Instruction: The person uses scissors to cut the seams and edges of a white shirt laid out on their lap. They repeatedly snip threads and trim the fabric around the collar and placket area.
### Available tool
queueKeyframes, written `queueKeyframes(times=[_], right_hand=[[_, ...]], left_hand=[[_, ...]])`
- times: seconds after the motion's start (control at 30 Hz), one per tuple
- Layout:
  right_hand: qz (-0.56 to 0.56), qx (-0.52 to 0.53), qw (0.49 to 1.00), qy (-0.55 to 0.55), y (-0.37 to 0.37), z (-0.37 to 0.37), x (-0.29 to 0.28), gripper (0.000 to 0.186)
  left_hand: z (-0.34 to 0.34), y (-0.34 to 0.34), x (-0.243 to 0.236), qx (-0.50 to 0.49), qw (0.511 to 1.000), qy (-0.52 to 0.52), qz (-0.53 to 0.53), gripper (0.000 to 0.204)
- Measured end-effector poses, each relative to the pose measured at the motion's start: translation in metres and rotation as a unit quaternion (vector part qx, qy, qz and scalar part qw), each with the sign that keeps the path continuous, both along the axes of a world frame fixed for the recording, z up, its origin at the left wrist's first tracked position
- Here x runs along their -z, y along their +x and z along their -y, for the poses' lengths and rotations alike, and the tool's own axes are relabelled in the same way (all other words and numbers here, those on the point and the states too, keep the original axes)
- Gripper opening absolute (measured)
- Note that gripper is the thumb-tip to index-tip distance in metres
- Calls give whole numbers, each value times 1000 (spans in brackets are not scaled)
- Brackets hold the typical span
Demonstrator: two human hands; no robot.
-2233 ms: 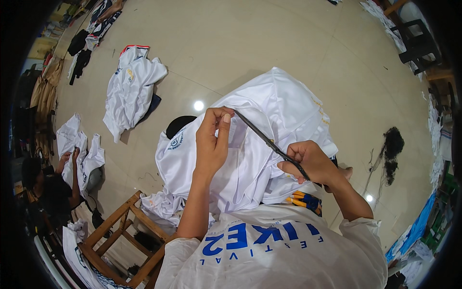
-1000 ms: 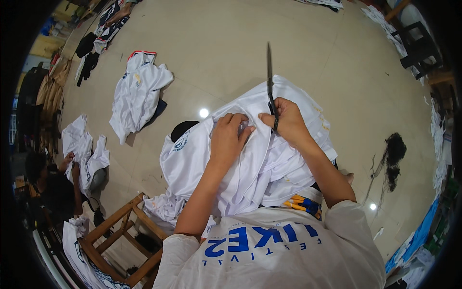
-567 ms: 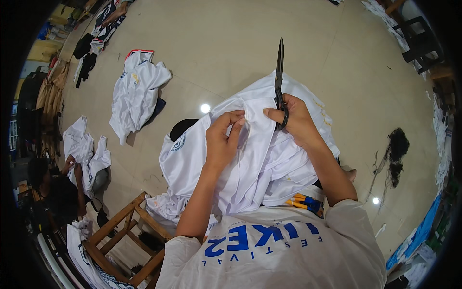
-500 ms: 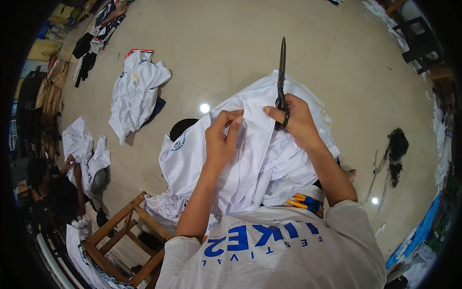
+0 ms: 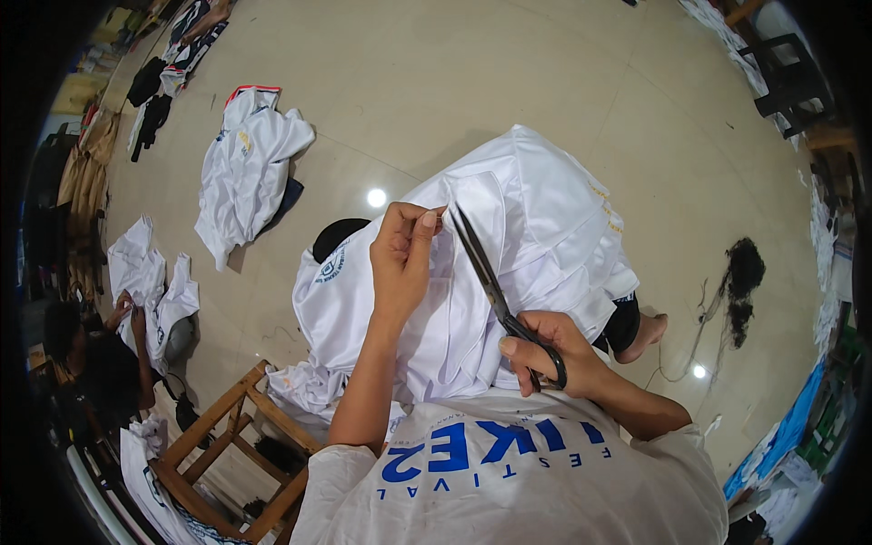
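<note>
A heap of white garments [image 5: 559, 191] lies over my lap, with a blue crest on the left part and small yellow lettering on the right. My left hand [image 5: 409, 250] is closed in a pinch on the white fabric near its upper middle; any thread between the fingertips is too small to make out. My right hand [image 5: 536, 359] grips the black scissors [image 5: 481, 263] by the handles, their tips pointing up-left beside my left fingertips, with the blades slightly apart. My bare foot [image 5: 645, 341] shows at the right of the heap.
A white shirt [image 5: 250, 173] lies on the tiled floor at upper left. A co-worker [image 5: 91, 354] at left handles white garments. A wooden stool frame [image 5: 209, 427] stands at lower left, a black tangle of threads [image 5: 740, 282] lies at right, and a dark plastic chair [image 5: 786, 91] is at upper right.
My right hand has come down toward me, and the scissors have swung from upright to pointing up-left at my left fingertips. My left hand stays pinched on the fabric.
</note>
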State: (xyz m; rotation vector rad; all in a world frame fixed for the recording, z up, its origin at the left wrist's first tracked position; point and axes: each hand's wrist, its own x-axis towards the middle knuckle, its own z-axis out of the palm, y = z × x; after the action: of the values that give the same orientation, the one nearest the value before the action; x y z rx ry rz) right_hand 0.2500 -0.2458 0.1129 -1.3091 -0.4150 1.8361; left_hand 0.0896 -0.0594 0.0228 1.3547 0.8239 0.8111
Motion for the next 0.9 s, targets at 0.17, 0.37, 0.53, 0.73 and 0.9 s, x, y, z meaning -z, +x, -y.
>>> queueKeyframes(times=[0.17,0.37,0.53,0.73,0.9], right_hand=[[-29,-26,998,-49,0,-3,6,33],[-21,-22,998,-57,-2,-8,11,35],[1,-34,997,-64,-3,-8,16,35],[46,63,997,28,19,4,4,31],[149,248,952,100,53,-9,12,25]], left_hand=[[1,-2,-1,-6,1000,3,-2,19],[4,-4,-3,-8,1000,14,-15,17],[8,-5,-6,-13,999,36,-14,17],[-32,-139,24,-378,893,127,-207,24],[-45,-322,20,-521,591,349,-508,59]])
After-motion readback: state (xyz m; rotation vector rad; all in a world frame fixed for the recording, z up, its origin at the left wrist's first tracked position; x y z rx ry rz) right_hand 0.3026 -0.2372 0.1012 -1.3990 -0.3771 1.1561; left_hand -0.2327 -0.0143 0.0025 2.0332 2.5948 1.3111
